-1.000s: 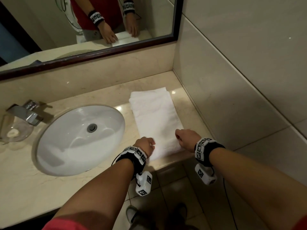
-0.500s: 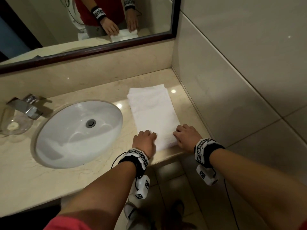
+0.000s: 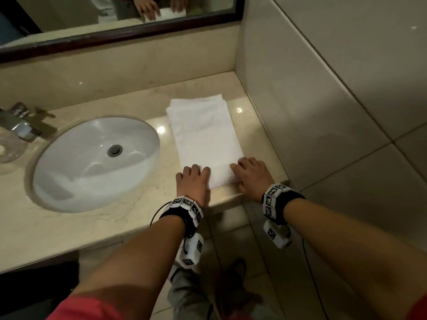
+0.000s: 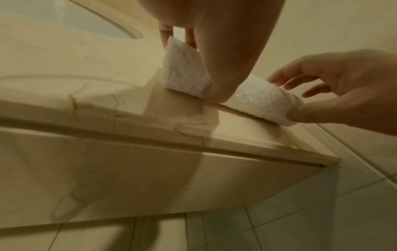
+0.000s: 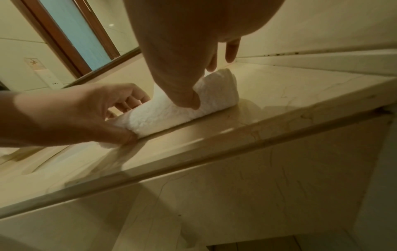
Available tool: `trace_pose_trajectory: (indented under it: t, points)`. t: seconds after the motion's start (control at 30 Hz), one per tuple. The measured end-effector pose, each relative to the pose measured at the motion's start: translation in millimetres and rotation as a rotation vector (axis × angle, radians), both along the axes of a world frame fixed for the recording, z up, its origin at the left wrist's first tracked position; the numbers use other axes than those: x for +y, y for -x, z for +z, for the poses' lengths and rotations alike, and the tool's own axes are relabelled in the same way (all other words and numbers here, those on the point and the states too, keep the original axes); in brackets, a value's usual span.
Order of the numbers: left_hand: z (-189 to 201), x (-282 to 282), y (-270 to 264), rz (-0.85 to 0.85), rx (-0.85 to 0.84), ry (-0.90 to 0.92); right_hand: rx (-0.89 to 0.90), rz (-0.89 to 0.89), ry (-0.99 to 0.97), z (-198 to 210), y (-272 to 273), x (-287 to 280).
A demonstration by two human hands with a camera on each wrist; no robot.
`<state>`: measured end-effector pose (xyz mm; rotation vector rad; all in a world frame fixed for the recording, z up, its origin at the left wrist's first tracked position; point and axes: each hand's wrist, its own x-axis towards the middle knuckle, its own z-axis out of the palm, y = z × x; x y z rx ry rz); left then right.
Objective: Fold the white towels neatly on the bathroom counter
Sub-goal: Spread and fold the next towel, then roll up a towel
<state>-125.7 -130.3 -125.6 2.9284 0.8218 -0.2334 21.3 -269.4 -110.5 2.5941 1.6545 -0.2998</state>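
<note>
A long white towel [image 3: 203, 135] lies lengthwise on the beige marble counter [image 3: 92, 227], to the right of the sink. Its near end is turned up and over into a thick fold [image 5: 214, 91]. My left hand [image 3: 194, 179] holds the fold's left corner, thumb at the front and fingers curled over the top. My right hand [image 3: 250, 174] holds the right corner the same way. In the left wrist view the towel fold [image 4: 262, 100] sits between the right hand's [image 4: 343, 88] thumb and fingers.
An oval white sink [image 3: 92, 162] lies left of the towel, with a chrome faucet [image 3: 20, 125] and a glass dish [image 3: 7, 148] at far left. A framed mirror [image 3: 115, 19] hangs behind. The tiled wall [image 3: 323, 88] closes the counter's right side. The counter edge runs just below my wrists.
Both hands have moved forward from the counter's front edge onto the towel. The towel's near end has been lifted and turned over away from me.
</note>
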Motion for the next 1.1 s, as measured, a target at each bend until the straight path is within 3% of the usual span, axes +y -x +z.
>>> trace_pose_trajectory:
  t: [0.2, 0.47, 0.63, 0.9, 1.1]
  points:
    - [4.6, -3.8, 1.7, 0.013, 0.002, 0.063, 0.016, 0.112, -0.147, -2.1, 6.1, -6.3]
    - [15.4, -0.2, 8.5, -0.036, 0.055, 0.224, 0.057, 0.040, 0.039, 9.1, 11.6, -0.3]
    - [25.2, 4.9, 8.4, 0.030, 0.093, 0.342, 0.079, 0.040, 0.137, 18.9, 11.1, 5.1]
    - [27.9, 24.1, -0.2, 0.152, 0.163, 0.652, 0.275, -0.047, 0.205, 26.3, 2.5, 18.2]
    - [25.8, 41.1, -9.6, 0.132, 0.200, 0.723, 0.286, -0.088, 0.205, 25.3, -5.2, 25.3]
